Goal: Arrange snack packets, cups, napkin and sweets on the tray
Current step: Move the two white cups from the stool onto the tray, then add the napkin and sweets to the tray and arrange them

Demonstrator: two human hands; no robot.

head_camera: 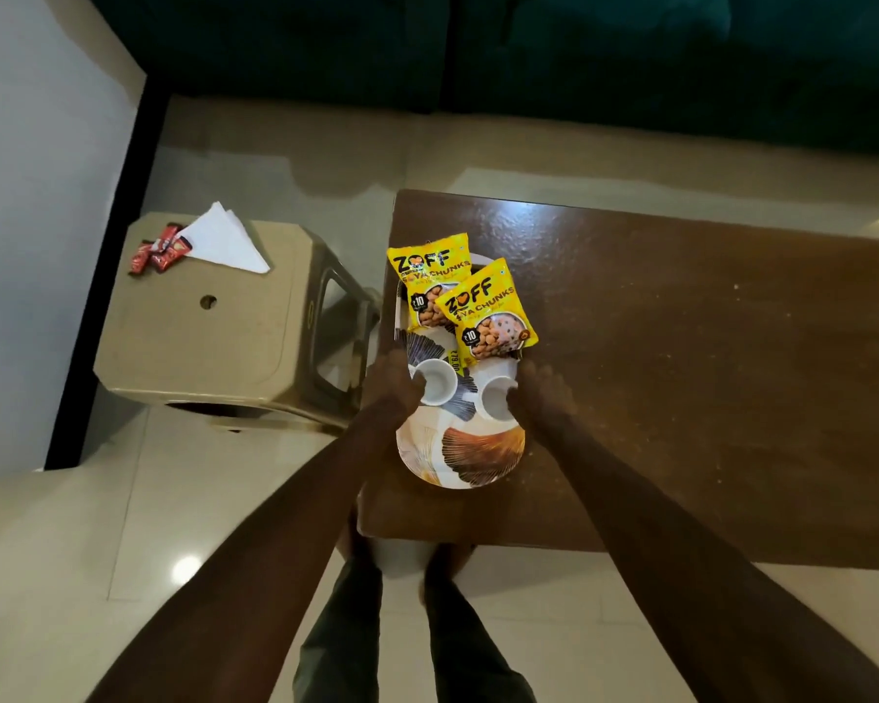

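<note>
A leaf-patterned tray [458,456] lies at the left end of the brown table. Two yellow snack packets [430,281] [485,312] overlap on its far half. Two small white cups sit side by side in its middle. My left hand [389,385] grips the left cup [440,382], thumb over its rim. My right hand [539,393] grips the right cup [496,398] the same way. On the beige stool to the left lie a white folded napkin [224,241] and several red-wrapped sweets [158,251].
The brown table [681,372] stretches to the right. The beige plastic stool [199,337] stands just left of it on pale tiles. A dark teal sofa [478,53] runs along the far side. My legs show below the table's near edge.
</note>
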